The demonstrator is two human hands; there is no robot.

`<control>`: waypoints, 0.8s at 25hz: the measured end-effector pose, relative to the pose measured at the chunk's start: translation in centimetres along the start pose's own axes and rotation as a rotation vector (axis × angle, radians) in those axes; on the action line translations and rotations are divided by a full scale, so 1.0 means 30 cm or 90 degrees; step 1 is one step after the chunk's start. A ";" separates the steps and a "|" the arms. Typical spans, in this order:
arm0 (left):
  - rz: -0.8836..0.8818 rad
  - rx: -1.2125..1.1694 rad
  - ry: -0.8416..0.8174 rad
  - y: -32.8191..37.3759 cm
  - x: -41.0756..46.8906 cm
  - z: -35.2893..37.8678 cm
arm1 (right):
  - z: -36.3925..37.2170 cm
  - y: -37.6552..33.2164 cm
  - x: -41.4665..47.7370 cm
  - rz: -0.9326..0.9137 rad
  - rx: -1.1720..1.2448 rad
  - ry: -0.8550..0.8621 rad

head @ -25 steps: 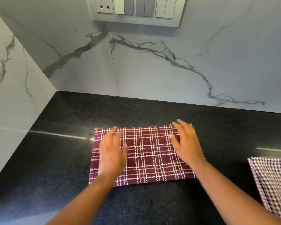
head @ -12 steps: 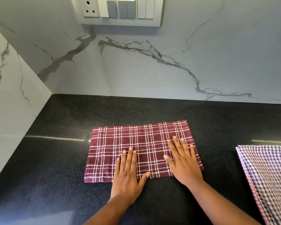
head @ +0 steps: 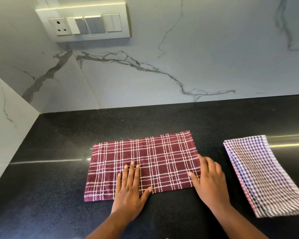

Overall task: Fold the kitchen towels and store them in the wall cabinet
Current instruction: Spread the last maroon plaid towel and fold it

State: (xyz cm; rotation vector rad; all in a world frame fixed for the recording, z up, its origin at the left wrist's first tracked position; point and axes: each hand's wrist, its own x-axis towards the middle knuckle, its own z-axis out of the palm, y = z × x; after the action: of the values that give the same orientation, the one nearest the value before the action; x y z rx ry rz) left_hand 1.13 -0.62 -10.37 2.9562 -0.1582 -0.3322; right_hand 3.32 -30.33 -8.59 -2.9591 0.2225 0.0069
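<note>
A maroon plaid kitchen towel [head: 145, 157], folded into a long rectangle, lies flat on the black countertop [head: 50, 178]. My left hand [head: 130, 188] rests flat on its near edge, fingers straight, left of the middle. At the towel's near right corner my right hand [head: 209, 180] lies with its fingers bent at the cloth's right edge; whether they pinch the cloth is unclear. A second towel [head: 262, 173], checked white and dark, lies folded to the right, apart from both hands. No wall cabinet is in view.
A white marble backsplash [head: 162, 75] rises behind the counter, and a marble side wall [head: 5, 128] closes the left end. A switch plate with a socket [head: 86, 23] is mounted on the back wall, upper left.
Both hands slid from the far part of the maroon towel to its near edge. My right hand then shifted to the right corner. The view tilted up and left.
</note>
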 end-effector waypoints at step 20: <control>-0.239 -0.612 0.252 -0.140 -0.043 -0.210 | -0.247 -0.242 0.059 0.092 0.582 0.017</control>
State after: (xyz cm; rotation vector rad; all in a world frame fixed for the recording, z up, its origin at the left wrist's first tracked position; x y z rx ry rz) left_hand 1.69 4.59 -4.77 2.0104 0.4752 0.1269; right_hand 6.08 -24.80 -0.06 -2.0315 0.3330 -0.0903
